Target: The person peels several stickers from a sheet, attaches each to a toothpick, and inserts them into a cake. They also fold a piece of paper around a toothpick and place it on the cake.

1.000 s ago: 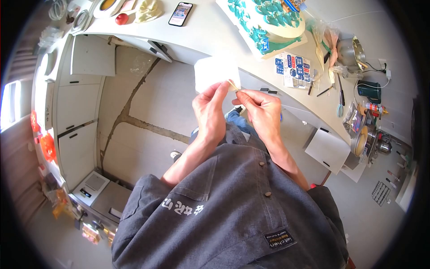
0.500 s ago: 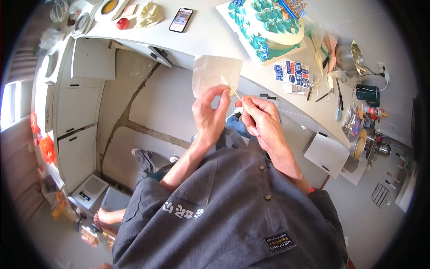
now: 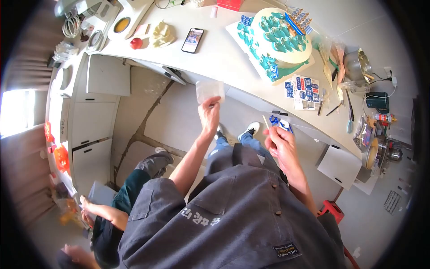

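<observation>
Beside the desk (image 3: pixel 215 54), the left hand (image 3: pixel 209 117) pinches the sheet (image 3: pixel 208 89) at its edge, likely to hold it flat; the right hand (image 3: pixel 283 144), fingers closed, grips the stick (image 3: pixel 266 121) low, leaving its tip free.

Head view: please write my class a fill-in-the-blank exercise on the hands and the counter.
1. The translucent sheet in the left hand is ____ (wider/narrower) than the stick in the right hand.
2. The toy ship has a ____ hull.
3. On the counter, the phone lies to the ____ of the cake in this view.
Missing words: wider; blue; left.
</observation>
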{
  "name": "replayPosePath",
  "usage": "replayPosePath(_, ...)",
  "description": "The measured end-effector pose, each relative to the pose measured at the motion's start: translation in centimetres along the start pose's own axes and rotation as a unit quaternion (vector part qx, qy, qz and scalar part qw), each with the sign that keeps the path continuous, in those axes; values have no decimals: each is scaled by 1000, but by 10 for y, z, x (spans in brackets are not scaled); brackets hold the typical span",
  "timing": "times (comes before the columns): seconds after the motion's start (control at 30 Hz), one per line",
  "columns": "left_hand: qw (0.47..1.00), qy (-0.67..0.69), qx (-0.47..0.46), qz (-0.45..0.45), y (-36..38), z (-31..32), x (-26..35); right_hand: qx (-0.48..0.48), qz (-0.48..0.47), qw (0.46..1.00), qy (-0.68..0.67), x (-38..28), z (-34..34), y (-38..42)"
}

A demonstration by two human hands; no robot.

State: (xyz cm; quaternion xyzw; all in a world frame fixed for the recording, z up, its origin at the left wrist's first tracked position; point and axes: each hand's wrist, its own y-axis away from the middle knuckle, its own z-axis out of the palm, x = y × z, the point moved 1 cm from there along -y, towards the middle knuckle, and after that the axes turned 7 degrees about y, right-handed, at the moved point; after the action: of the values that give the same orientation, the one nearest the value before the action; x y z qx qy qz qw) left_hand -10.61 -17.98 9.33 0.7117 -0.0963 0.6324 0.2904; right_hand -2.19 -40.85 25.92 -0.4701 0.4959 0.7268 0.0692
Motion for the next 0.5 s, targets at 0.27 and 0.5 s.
replayPosePath(0.27, 969, 185, -4, -165, -138, 52, -64, 151, 0, 984, -96, 58, -76, 17)
replayPosePath(0.5, 978, 47, -41, -197, -151, 86, -44, 308, 55, 937, -155, 78, -143, 16)
